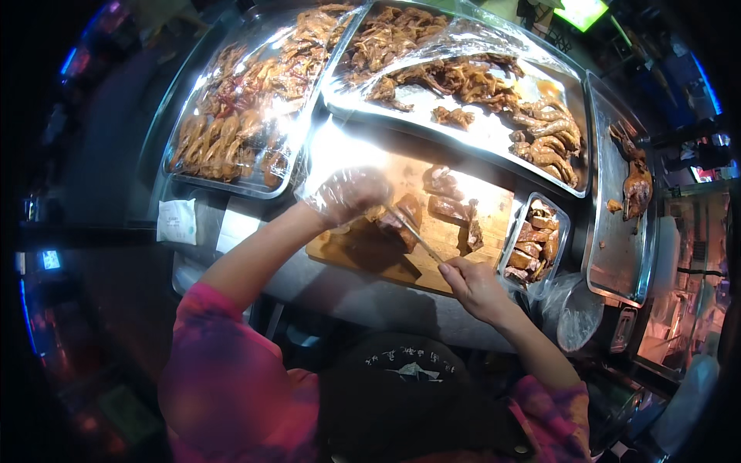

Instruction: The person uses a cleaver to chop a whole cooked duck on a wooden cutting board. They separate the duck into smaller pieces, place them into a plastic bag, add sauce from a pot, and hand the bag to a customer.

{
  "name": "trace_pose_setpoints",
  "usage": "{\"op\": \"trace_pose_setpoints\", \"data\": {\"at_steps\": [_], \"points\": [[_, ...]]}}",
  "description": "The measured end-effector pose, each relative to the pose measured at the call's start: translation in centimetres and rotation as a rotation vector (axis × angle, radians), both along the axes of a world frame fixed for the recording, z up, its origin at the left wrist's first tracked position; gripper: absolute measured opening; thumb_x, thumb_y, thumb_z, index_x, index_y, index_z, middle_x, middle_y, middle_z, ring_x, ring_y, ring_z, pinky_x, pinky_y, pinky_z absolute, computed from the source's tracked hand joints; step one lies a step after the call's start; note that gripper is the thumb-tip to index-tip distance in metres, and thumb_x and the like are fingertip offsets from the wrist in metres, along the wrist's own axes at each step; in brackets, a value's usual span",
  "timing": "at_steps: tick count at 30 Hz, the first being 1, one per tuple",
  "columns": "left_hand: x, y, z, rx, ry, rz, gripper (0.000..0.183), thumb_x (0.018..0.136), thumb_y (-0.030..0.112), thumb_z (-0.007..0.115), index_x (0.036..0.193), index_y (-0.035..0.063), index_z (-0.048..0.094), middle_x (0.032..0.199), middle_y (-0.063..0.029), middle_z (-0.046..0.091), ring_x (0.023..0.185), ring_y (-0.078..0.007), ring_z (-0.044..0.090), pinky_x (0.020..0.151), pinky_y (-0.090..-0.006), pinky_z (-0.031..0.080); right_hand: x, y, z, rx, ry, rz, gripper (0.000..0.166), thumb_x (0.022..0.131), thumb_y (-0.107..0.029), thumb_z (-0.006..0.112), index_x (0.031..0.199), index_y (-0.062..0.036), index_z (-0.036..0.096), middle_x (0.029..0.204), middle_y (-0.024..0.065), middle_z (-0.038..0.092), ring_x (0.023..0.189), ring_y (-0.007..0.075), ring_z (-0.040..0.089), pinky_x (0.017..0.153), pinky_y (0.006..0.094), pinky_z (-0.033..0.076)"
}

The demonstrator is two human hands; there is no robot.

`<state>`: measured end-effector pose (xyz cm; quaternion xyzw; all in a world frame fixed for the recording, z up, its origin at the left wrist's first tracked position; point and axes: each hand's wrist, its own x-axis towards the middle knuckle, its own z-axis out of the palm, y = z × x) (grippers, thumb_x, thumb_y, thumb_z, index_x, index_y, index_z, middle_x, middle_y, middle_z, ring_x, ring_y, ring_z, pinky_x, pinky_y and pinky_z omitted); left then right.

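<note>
My left hand (350,194), in a clear plastic glove, is over the left part of a wooden cutting board (492,214); its fingertips are blurred by glare, and I cannot tell what it touches. My bare right hand (474,286) grips the handle of a knife, whose narrow-looking blade (414,231) slants up and left across a brown piece of cooked meat (405,223). Cut pieces of cooked meat (448,207) lie on the board to the right of the blade. A clear plastic box (564,223) at the board's right end holds chopped cooked meat.
Metal trays of braised poultry parts under plastic film stand at the back left (231,188) and back middle (405,118). A long metal tray (616,283) with a roast bird (638,188) is at right. A plastic bag (579,321) hangs near the right edge; a white packet (177,221) lies at left.
</note>
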<state>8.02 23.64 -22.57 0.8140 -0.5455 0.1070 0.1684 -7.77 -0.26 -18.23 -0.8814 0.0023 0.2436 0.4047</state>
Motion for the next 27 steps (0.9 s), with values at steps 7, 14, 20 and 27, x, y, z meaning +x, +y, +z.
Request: {"op": "trace_pose_setpoints", "data": {"at_steps": [7,14,20,27], "points": [[-1.1,1.6,-4.5,-0.020,0.224,0.083,0.016,0.062,0.003,0.062,0.072,0.0126,0.056,0.070,-0.0039,0.057,0.072,-0.0250,0.057,0.067,-0.0366,0.045,1.2,1.2,-2.2,-0.045,0.030,0.107,0.047,0.091,-0.039,0.048,0.075,0.0044,0.058,0.065,0.0213,0.060,0.063,0.0369,0.060,0.060,0.0426,0.048],[-1.2,0.7,-4.5,-0.039,0.149,0.137,0.021,0.060,0.000,0.062,0.075,0.0146,0.059,0.073,-0.0022,0.060,0.071,-0.0245,0.058,0.066,-0.0362,0.046,1.3,0.3,-4.4,0.036,0.020,0.049,0.045,0.090,-0.037,0.049,0.077,0.0052,0.058,0.059,0.0244,0.056,0.060,0.0398,0.059,0.058,0.0442,0.047],[0.3,1.6,-4.1,-0.084,0.227,0.153,0.020,0.057,0.000,0.062,0.071,0.0144,0.059,0.073,-0.0027,0.061,0.071,-0.0261,0.058,0.066,-0.0361,0.046,4.1,0.8,-2.9,-0.027,0.070,0.160,0.045,0.090,-0.037,0.049,0.079,0.0055,0.059,0.061,0.0252,0.057,0.060,0.0391,0.059,0.059,0.0440,0.048],[-0.1,0.1,-3.6,0.081,0.097,0.198,0.021,0.056,0.003,0.061,0.073,0.0144,0.058,0.071,-0.0034,0.058,0.069,-0.0255,0.057,0.064,-0.0373,0.046,3.1,-0.3,-5.2,0.043,-0.024,0.088,0.046,0.090,-0.037,0.049,0.075,0.0050,0.060,0.060,0.0230,0.058,0.060,0.0368,0.060,0.061,0.0436,0.048]]}}
